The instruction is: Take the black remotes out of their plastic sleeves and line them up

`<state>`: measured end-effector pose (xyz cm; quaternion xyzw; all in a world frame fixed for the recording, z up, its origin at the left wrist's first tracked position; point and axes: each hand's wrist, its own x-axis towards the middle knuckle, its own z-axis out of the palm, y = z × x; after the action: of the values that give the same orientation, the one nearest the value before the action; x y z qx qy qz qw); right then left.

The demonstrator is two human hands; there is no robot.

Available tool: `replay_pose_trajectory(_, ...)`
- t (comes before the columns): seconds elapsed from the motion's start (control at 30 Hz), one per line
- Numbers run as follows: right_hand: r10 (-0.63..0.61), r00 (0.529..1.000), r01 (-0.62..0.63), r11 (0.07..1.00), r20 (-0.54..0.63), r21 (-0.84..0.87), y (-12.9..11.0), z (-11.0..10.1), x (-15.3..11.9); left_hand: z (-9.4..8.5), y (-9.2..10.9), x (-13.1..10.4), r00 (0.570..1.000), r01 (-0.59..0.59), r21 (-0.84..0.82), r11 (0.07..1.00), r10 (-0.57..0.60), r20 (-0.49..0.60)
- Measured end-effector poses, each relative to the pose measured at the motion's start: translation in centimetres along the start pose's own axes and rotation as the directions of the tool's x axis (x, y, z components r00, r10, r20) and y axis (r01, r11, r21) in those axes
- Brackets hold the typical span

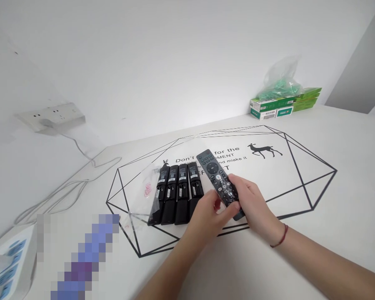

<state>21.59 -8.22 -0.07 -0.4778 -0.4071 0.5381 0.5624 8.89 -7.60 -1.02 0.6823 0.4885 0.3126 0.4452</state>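
Both hands hold one black remote control, its button side facing up and tilted above the table. My right hand wraps around its lower right side, and a dark red cord circles that wrist. My left hand pinches the lower left edge, its thumb near the bottom of the remote. Just left of the hands lies a row of several black remotes, backs up, with their battery compartments showing. A clear plastic bag lies against the leftmost remotes and partly covers them.
Green and white boxes stand at the back right under a clear bag of green items. A wall socket feeds a grey cable along the left. At the lower left is a power strip beside a pixelated blue patch.
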Motion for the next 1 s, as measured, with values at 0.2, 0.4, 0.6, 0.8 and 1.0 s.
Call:
replay_pose_trajectory(0.2,0.003,1.0,-0.003,0.998,0.006,-0.059,0.1,0.2,-0.4,-1.0,0.6,0.4,0.983,0.026,-0.531,0.847,-0.117,-0.139)
replay_pose_trajectory(0.4,-0.002,0.916,-0.001,1.0,0.402,0.008,-0.2,-0.2,-0.5,-2.1,1.5,1.0,0.893,-0.019,-0.821,0.57,-0.36,-0.271)
replay_pose_trajectory(0.6,0.03,0.759,0.168,0.956,0.651,-0.24,-0.1,-0.5,-0.8,-3.6,2.0,1.5,0.825,0.003,-0.924,0.383,-0.522,-0.214)
replay_pose_trajectory(0.8,-0.092,0.897,0.249,0.912,0.431,-0.325,0.4,-0.1,-0.2,-2.2,1.4,1.1,0.864,0.028,-0.863,0.505,-0.446,-0.234)
replay_pose_trajectory(1.0,-0.154,0.923,0.29,0.882,0.352,-0.372,0.5,-0.1,-0.4,-0.3,0.4,0.7,0.92,0.074,-0.813,0.578,-0.355,-0.168)
